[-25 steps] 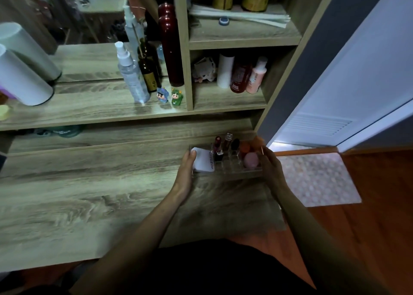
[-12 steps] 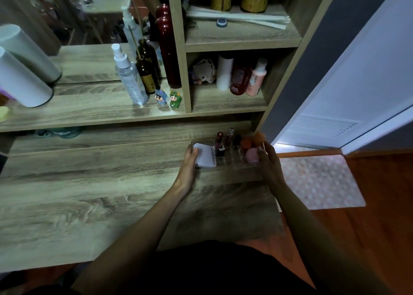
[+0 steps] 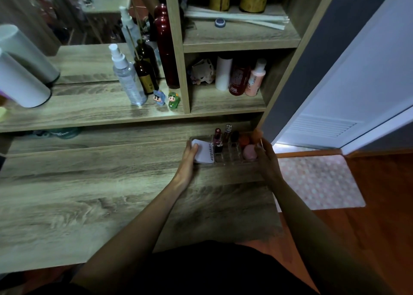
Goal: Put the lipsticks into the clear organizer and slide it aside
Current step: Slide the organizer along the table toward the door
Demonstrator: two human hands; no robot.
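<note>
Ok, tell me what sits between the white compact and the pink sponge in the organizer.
In the head view, a dark lipstick stands beside the white compact, then seemingly empty clear slots up to the pink sponge.

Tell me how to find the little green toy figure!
Look at the wooden shelf above the desk, to the left of the upright divider. In front of the tall dark red bottle stand two tiny figures. The green toy figure is nearest the divider; its neighbour, the blue figure, stands closer to the clear spray bottle.
</note>
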